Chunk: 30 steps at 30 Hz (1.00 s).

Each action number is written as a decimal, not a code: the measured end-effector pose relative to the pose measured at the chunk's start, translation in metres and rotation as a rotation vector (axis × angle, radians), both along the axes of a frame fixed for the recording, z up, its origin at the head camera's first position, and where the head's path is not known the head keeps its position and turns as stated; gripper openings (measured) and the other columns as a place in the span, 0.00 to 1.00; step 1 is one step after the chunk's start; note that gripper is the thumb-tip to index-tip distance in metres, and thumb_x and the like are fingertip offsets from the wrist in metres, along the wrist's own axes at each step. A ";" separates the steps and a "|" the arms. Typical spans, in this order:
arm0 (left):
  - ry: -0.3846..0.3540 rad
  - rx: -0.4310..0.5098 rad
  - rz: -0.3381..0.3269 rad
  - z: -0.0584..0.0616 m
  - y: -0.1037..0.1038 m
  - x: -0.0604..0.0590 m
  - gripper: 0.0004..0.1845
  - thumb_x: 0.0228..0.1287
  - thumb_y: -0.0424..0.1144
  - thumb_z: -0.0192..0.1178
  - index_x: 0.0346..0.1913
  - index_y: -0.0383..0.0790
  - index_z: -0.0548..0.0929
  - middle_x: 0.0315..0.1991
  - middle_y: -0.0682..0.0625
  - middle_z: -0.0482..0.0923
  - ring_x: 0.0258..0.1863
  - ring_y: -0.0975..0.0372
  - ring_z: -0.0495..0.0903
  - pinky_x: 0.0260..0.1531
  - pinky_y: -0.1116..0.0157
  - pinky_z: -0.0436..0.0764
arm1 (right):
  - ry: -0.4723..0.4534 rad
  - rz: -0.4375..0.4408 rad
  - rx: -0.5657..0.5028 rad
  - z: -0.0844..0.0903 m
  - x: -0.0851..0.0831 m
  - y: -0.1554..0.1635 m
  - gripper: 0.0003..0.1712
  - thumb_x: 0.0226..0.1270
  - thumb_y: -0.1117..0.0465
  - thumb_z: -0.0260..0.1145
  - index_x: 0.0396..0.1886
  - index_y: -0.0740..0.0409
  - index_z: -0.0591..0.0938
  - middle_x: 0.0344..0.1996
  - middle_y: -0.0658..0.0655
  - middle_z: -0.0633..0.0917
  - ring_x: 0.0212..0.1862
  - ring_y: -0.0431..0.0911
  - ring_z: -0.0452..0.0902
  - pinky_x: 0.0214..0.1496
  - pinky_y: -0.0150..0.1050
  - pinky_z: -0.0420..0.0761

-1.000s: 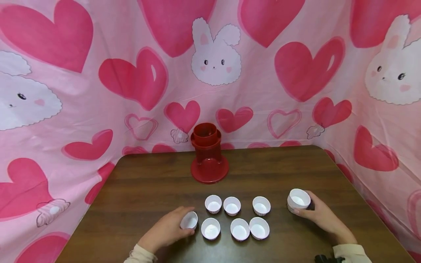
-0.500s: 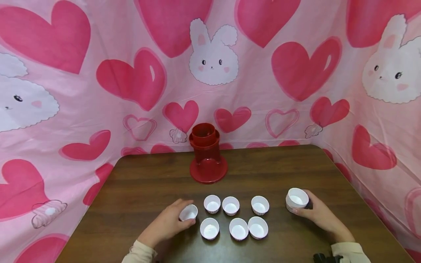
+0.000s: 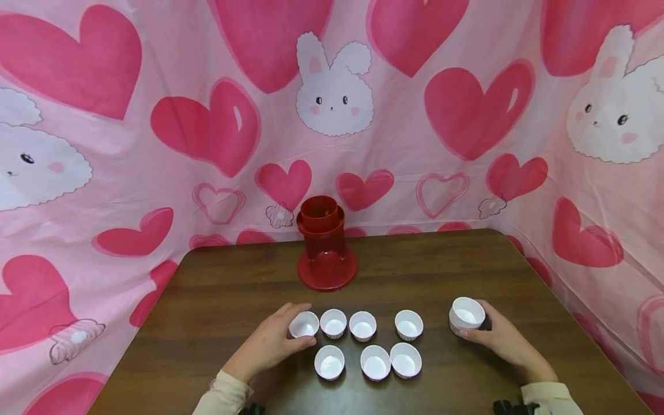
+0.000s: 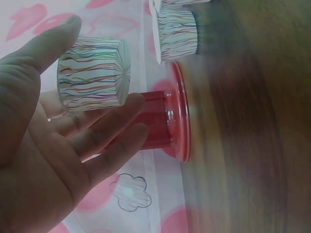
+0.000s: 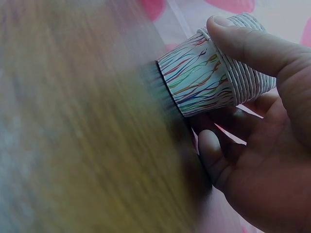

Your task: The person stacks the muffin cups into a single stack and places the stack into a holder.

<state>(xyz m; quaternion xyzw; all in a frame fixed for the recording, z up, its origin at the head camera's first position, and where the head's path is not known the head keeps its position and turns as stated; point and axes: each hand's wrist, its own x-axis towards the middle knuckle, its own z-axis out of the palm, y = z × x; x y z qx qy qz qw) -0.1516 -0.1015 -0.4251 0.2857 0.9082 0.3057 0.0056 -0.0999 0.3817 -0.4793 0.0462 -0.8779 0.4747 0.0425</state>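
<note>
My left hand (image 3: 270,346) holds one paper cup (image 3: 304,324) between thumb and fingers (image 4: 109,127); the fingers are only partly curled, with the cup's striped wall against them. This cup sits at the left end of the rear row of cups, just beside the next cup (image 3: 334,323), on the near side of the red stand (image 3: 327,252).

My right hand (image 3: 500,340) grips a stack of nested cups (image 3: 467,315), thumb (image 5: 252,41) laid across the pleated wall and fingers wrapped beneath. The stack's base rests against the table (image 3: 218,288), and the stack stands to the right of the red stand, well apart from the rows of cups.

Six loose cups stand between my two hands: three in the rear row with the held cup, and three in a front row (image 3: 376,362) nearer me. All stand upright, mouths up. The red stand is at the far edge of the table, in front of the pink heart-and-rabbit cloth (image 3: 332,92).
</note>
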 end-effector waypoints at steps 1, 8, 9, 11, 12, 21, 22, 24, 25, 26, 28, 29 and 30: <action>-0.011 0.005 0.002 0.001 0.001 -0.001 0.34 0.58 0.51 0.75 0.66 0.43 0.77 0.53 0.52 0.78 0.47 0.58 0.79 0.51 0.52 0.79 | -0.002 0.001 -0.005 0.000 0.000 0.000 0.35 0.58 0.64 0.77 0.61 0.71 0.72 0.49 0.61 0.80 0.49 0.35 0.74 0.48 0.32 0.74; -0.080 0.032 0.012 0.005 0.007 -0.004 0.38 0.55 0.53 0.76 0.66 0.40 0.77 0.59 0.45 0.78 0.59 0.47 0.76 0.58 0.44 0.74 | -0.026 -0.008 -0.007 0.002 0.002 0.000 0.35 0.59 0.64 0.77 0.62 0.71 0.71 0.50 0.61 0.80 0.49 0.36 0.74 0.49 0.33 0.74; -0.084 0.040 0.008 0.005 0.008 -0.005 0.37 0.55 0.52 0.76 0.66 0.40 0.77 0.58 0.46 0.78 0.58 0.48 0.76 0.58 0.44 0.74 | -0.030 -0.010 -0.005 0.002 0.002 0.001 0.35 0.59 0.63 0.77 0.62 0.71 0.71 0.50 0.61 0.80 0.49 0.36 0.74 0.49 0.33 0.74; -0.077 0.061 -0.006 0.006 0.010 -0.006 0.36 0.55 0.51 0.77 0.65 0.40 0.77 0.56 0.48 0.78 0.54 0.52 0.78 0.56 0.47 0.76 | -0.037 -0.012 0.000 0.003 0.003 0.001 0.35 0.59 0.63 0.77 0.62 0.71 0.71 0.51 0.62 0.80 0.49 0.37 0.74 0.49 0.33 0.74; -0.076 0.069 -0.012 0.007 0.011 -0.007 0.36 0.55 0.50 0.77 0.65 0.40 0.77 0.54 0.50 0.78 0.52 0.55 0.78 0.55 0.48 0.76 | -0.040 -0.015 0.005 0.003 0.003 0.001 0.35 0.59 0.63 0.77 0.62 0.70 0.71 0.51 0.62 0.80 0.49 0.36 0.74 0.49 0.33 0.74; -0.079 0.126 -0.013 0.011 0.025 -0.012 0.35 0.51 0.50 0.79 0.61 0.42 0.77 0.56 0.52 0.78 0.53 0.58 0.77 0.56 0.52 0.76 | -0.046 -0.019 -0.001 0.002 0.002 0.001 0.35 0.59 0.62 0.77 0.61 0.71 0.72 0.50 0.61 0.80 0.50 0.39 0.73 0.51 0.35 0.73; -0.078 0.129 -0.019 0.011 0.027 -0.012 0.35 0.52 0.49 0.79 0.61 0.42 0.77 0.56 0.52 0.78 0.52 0.59 0.77 0.55 0.52 0.77 | -0.047 -0.021 0.003 0.002 0.002 0.001 0.35 0.59 0.62 0.77 0.61 0.70 0.72 0.51 0.61 0.80 0.50 0.39 0.73 0.51 0.35 0.73; -0.075 0.131 -0.035 0.012 0.030 -0.013 0.34 0.52 0.50 0.78 0.61 0.43 0.77 0.55 0.54 0.78 0.51 0.60 0.77 0.55 0.53 0.77 | -0.054 -0.028 0.015 0.002 0.002 0.000 0.35 0.58 0.61 0.77 0.61 0.70 0.72 0.51 0.61 0.80 0.51 0.41 0.74 0.51 0.37 0.73; -0.071 0.128 -0.044 0.012 0.032 -0.014 0.34 0.53 0.50 0.78 0.61 0.43 0.77 0.55 0.54 0.77 0.51 0.60 0.77 0.54 0.53 0.78 | -0.057 -0.030 0.018 0.002 0.002 0.000 0.36 0.58 0.61 0.77 0.62 0.70 0.72 0.51 0.61 0.81 0.51 0.42 0.74 0.52 0.37 0.74; -0.067 0.125 -0.052 0.013 0.033 -0.014 0.34 0.53 0.50 0.78 0.61 0.44 0.77 0.55 0.55 0.77 0.51 0.60 0.77 0.54 0.54 0.78 | -0.062 -0.031 0.021 0.002 0.001 0.000 0.36 0.58 0.61 0.77 0.62 0.70 0.72 0.51 0.61 0.80 0.52 0.44 0.74 0.52 0.39 0.74; -0.064 0.115 -0.058 0.015 0.036 -0.015 0.33 0.54 0.52 0.77 0.61 0.47 0.77 0.55 0.58 0.74 0.49 0.62 0.77 0.52 0.56 0.79 | -0.076 -0.032 0.017 0.002 0.001 0.000 0.36 0.59 0.60 0.77 0.62 0.70 0.71 0.52 0.62 0.80 0.53 0.48 0.74 0.54 0.43 0.74; -0.058 0.115 -0.061 0.016 0.038 -0.015 0.32 0.54 0.53 0.76 0.61 0.48 0.77 0.54 0.59 0.73 0.48 0.62 0.77 0.51 0.57 0.80 | -0.080 -0.034 0.016 0.002 0.001 0.000 0.37 0.59 0.60 0.77 0.62 0.70 0.71 0.52 0.62 0.80 0.53 0.49 0.74 0.54 0.44 0.74; -0.050 0.114 -0.062 0.016 0.040 -0.015 0.32 0.55 0.53 0.76 0.60 0.49 0.78 0.53 0.59 0.72 0.47 0.62 0.77 0.50 0.58 0.80 | -0.085 -0.033 0.010 0.002 0.000 0.000 0.37 0.59 0.61 0.77 0.63 0.70 0.71 0.52 0.62 0.80 0.53 0.50 0.73 0.54 0.46 0.73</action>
